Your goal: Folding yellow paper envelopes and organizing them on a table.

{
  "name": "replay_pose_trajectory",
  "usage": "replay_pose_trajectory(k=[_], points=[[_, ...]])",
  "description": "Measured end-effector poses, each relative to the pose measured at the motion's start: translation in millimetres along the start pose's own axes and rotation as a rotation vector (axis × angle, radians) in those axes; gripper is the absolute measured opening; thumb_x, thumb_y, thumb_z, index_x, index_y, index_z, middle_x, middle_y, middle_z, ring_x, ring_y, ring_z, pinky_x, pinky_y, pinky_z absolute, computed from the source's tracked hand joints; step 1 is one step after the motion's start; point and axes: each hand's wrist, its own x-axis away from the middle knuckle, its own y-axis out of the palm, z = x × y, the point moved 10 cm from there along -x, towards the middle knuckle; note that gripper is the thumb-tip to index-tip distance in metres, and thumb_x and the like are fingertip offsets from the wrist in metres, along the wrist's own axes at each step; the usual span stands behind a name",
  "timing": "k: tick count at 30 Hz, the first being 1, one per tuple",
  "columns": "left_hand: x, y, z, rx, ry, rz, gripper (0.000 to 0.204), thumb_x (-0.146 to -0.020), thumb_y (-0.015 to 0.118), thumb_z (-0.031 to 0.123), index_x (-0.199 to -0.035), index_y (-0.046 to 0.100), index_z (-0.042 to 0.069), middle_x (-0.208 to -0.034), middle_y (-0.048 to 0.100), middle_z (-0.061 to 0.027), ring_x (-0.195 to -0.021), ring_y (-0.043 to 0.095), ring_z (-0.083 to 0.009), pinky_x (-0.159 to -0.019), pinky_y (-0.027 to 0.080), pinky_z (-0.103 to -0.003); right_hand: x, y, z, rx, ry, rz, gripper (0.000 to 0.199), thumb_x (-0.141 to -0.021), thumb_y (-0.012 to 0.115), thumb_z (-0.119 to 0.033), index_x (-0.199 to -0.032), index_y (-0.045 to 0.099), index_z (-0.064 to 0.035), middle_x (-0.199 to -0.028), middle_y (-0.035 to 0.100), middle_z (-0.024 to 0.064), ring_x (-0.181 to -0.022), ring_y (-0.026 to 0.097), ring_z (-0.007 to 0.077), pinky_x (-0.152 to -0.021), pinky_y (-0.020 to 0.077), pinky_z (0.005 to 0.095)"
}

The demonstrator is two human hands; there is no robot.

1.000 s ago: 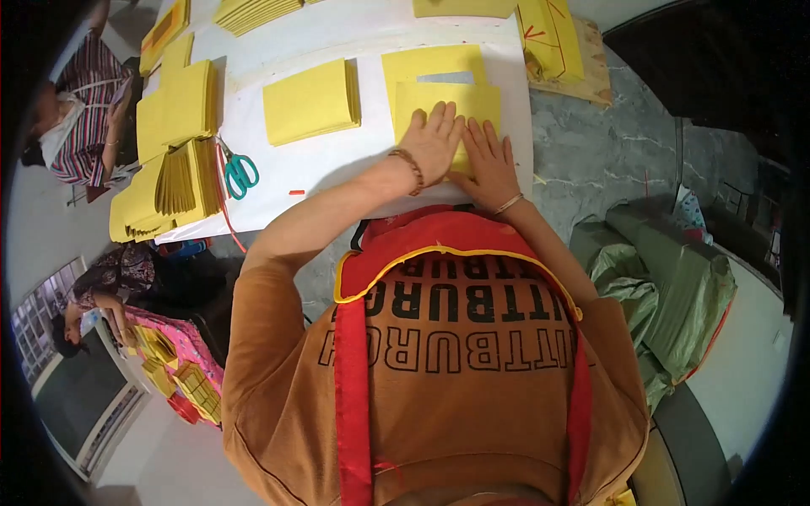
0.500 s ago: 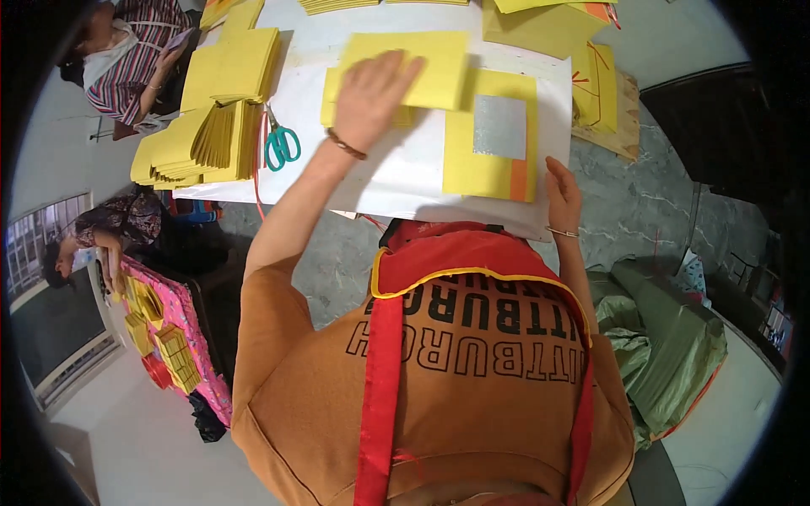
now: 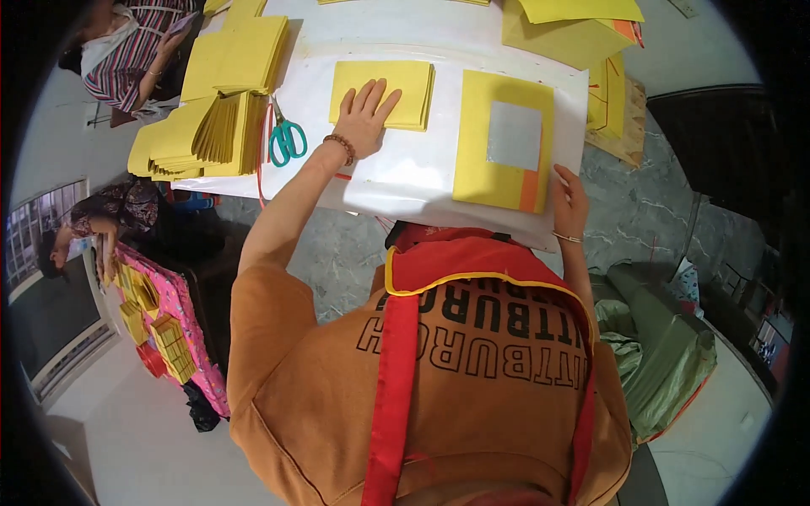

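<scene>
My left hand (image 3: 365, 120) lies on a small stack of yellow paper (image 3: 405, 80) in the middle of the white-covered table. Its fingers are stretched and slightly spread over the top sheet. To the right of that stack is a larger yellow sheet (image 3: 474, 143) with a silver rectangle (image 3: 515, 137) and an orange strip along its right side. My right hand (image 3: 570, 204) is at the table's right edge, beside this sheet. Its fingers are loosely extended and apart, and I see nothing held in them.
Teal-handled scissors (image 3: 288, 142) lie beside yellow paper bundles (image 3: 236, 55) on the left. A yellow paper box (image 3: 557, 38) stands at the far right. Two other people are at the left, one beside a pink-covered table (image 3: 187, 337). Green wrapped bundles (image 3: 666, 346) sit at the right.
My left hand has brought the raised yellow paper down onto the stack and now rests flat on it, clear of the larger sheet. My right hand stays by the table edge.
</scene>
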Motion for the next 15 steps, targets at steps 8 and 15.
replay_pose_trajectory(k=[8, 15], points=[[-2.7, -11.7, -0.8, 0.078, 0.038, -0.116, 0.071, -0.075, 0.056, 0.018, -0.139, 0.024, 0.015, -0.143, 0.02, -0.0156, -0.131, 0.02, -0.0316, -0.105, 0.017, -0.05, -13.9, 35.9, -33.3, 0.52, -0.489, -0.16, 0.02, -0.075, 0.062, -0.014, -0.095, 0.062, -0.01, -0.108, 0.058, 0.0071, -0.103, 0.052, 0.0299, -0.088, 0.0407, 0.0407], [-24.3, -89.5, 63.6, 0.512, 0.2, 0.167, 0.048, -0.075, 0.06, 0.018, -0.121, 0.049, 0.01, -0.117, 0.052, -0.0157, -0.109, 0.048, -0.031, -0.09, 0.039, -0.042, -16.1, 32.7, -20.4, 0.51, -0.343, -0.177, 0.022, -0.073, 0.065, -0.024, -0.093, 0.064, -0.0146, -0.109, 0.058, -0.0001, -0.104, 0.052, 0.0193, -0.087, 0.0348, 0.0362]])
